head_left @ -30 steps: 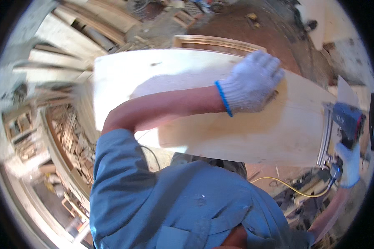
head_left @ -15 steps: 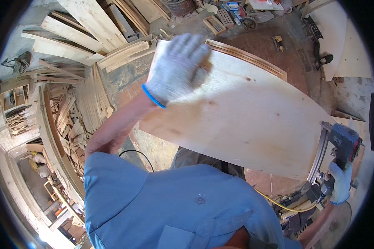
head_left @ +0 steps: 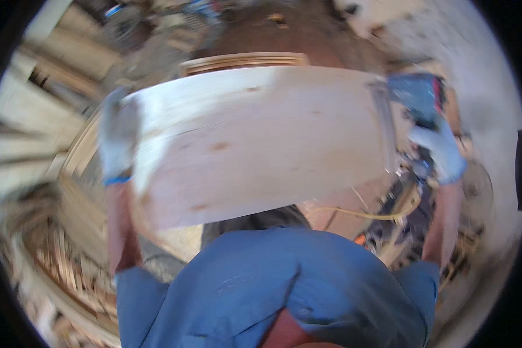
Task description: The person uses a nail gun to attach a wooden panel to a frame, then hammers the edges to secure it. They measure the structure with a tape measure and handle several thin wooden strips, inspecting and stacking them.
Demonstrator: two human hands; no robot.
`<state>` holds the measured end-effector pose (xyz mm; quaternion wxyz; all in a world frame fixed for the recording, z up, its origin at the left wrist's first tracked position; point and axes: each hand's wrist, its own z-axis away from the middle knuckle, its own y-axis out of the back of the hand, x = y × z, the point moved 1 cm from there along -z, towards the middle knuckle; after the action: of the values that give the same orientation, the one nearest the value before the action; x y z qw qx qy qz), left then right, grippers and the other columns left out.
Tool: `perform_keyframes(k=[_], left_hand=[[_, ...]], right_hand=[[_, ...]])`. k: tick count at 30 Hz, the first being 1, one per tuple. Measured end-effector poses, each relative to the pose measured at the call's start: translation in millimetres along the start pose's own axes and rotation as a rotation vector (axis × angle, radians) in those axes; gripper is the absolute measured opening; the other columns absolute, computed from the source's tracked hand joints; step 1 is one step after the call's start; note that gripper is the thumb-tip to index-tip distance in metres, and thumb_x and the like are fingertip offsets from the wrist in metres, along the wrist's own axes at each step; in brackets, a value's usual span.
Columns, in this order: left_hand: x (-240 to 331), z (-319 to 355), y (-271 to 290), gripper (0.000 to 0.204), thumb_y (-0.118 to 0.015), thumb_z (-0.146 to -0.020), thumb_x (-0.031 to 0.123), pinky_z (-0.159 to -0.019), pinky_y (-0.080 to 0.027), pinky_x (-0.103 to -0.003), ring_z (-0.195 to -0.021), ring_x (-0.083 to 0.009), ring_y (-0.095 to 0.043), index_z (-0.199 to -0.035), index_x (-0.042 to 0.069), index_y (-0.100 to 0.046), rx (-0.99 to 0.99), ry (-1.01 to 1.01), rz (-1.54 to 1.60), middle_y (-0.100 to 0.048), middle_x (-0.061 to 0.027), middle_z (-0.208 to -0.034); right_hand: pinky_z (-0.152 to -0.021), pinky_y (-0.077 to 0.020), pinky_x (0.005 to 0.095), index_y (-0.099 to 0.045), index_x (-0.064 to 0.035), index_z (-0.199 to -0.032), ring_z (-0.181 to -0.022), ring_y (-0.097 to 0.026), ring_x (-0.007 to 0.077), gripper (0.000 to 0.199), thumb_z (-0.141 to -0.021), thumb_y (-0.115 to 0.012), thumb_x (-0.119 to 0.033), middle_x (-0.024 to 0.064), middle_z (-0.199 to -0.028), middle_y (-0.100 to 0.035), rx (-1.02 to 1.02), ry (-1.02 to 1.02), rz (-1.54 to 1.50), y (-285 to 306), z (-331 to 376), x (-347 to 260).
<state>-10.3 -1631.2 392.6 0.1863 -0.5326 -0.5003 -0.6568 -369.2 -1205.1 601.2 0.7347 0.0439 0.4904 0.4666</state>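
Observation:
A large pale plywood sheet [head_left: 261, 139] lies flat in front of me, its grain blurred by motion. My left hand [head_left: 119, 142], in a white work glove with a blue cuff, grips the sheet's left edge. My right hand [head_left: 441, 151], also gloved, holds a blue power saw [head_left: 417, 98] resting at the sheet's right edge beside a metal guide rail [head_left: 385, 124]. My blue shirt fills the lower middle of the view.
Stacks of timber planks [head_left: 35, 116] and curved wooden frames [head_left: 75, 255] crowd the left side. More layered boards [head_left: 243, 61] lie behind the sheet. A yellow cable [head_left: 359, 214] runs under the sheet's right corner, among tools and clutter on the dusty floor [head_left: 464, 52].
My left hand slid from the sheet's top surface to its left edge. The view swung, so the sheet now sits squarely in front and the saw is higher on the right.

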Motion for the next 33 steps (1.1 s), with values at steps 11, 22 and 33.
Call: perform_keyframes(k=[11,22,33], left_hand=[[-77.7,-16.8,33.2,0.029,-0.052,-0.105,0.02,-0.103,-0.039,-0.028,-0.112,-0.0144,-0.053,-0.126,0.001,-0.059,-0.162,0.034,0.175,-0.059,-0.0059,-0.122],[-93.7,-10.9,50.8,0.037,-0.051,-0.107,0.025,-0.104,-0.041,-0.029,-0.116,-0.0159,-0.054,-0.133,0.0,-0.056,-0.112,0.1,0.189,-0.06,-0.008,-0.126],[-102.1,-18.6,48.7,0.036,-0.052,-0.106,0.026,-0.108,-0.037,-0.029,-0.12,-0.015,-0.052,-0.132,0.0,-0.056,-0.116,0.072,0.2,-0.057,-0.0066,-0.127]], right_hand=[[-0.048,-0.0472,0.0268,-0.062,-0.0057,-0.106,-0.05,-0.052,0.0085,0.028,-0.086,-0.077,-0.019,-0.0009,-0.071,-0.055,0.152,-0.161,-0.138,64.1,-32.3,84.9],[-0.047,-0.0462,0.0262,-0.063,-0.0045,-0.097,-0.05,-0.054,0.0105,0.022,-0.086,-0.076,-0.018,0.0009,-0.069,-0.057,0.068,-0.116,0.01,72.0,-82.2,84.8],[-0.047,-0.0451,0.0248,-0.066,-0.0047,-0.101,-0.055,-0.053,0.0084,0.02,-0.087,-0.075,-0.015,0.0004,-0.072,-0.058,-0.043,0.113,0.086,49.7,-70.7,49.3]])
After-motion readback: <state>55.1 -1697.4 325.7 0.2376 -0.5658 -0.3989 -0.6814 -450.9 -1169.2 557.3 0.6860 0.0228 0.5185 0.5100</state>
